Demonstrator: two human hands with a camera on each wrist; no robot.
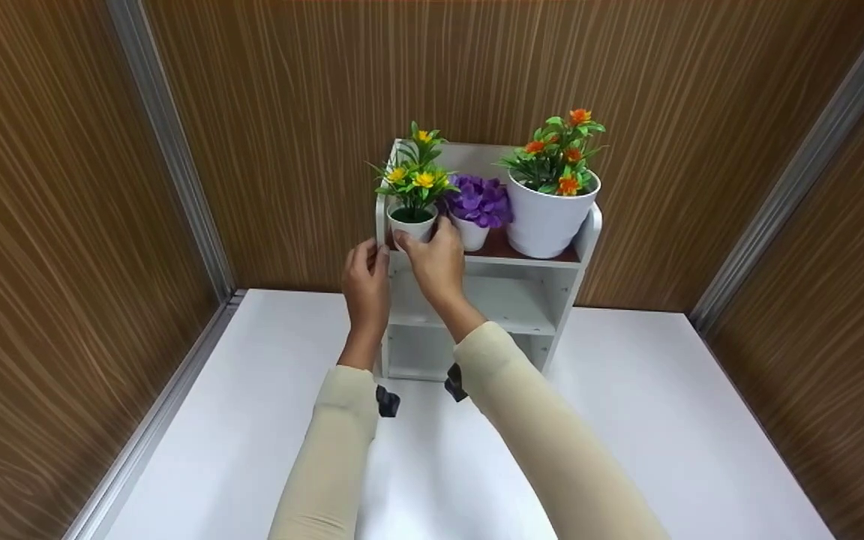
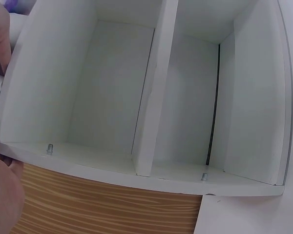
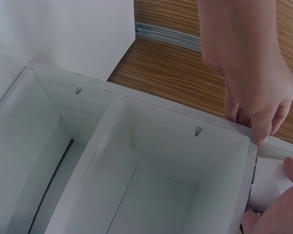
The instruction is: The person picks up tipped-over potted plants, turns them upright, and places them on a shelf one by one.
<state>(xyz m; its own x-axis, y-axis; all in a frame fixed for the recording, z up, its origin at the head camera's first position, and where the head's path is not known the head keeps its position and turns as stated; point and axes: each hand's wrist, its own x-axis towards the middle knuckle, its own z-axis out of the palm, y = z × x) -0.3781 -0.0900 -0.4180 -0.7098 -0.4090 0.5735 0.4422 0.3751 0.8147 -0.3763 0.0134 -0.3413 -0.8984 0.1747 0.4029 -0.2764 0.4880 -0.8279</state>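
Note:
A small white pot with yellow flowers [image 1: 417,180] stands at the left end of the top of a white shelf unit [image 1: 492,300]. My right hand [image 1: 438,259] grips this pot, thumb at its front and fingers around its right side; the white pot wall [image 3: 268,183] shows between the hands in the right wrist view. At the unit's upper left corner, my left hand [image 1: 367,289] holds the side panel, thumb on the front edge and fingers behind. Beside the gripped pot is a small white pot of purple flowers [image 1: 479,200].
A larger white pot with orange flowers [image 1: 550,221] occupies the right end of the top. Below are two open compartments, divided by a middle board [image 2: 156,87]. The unit stands on a white table [image 1: 627,390] against a wood-grain wall [image 1: 312,112], with side walls left and right.

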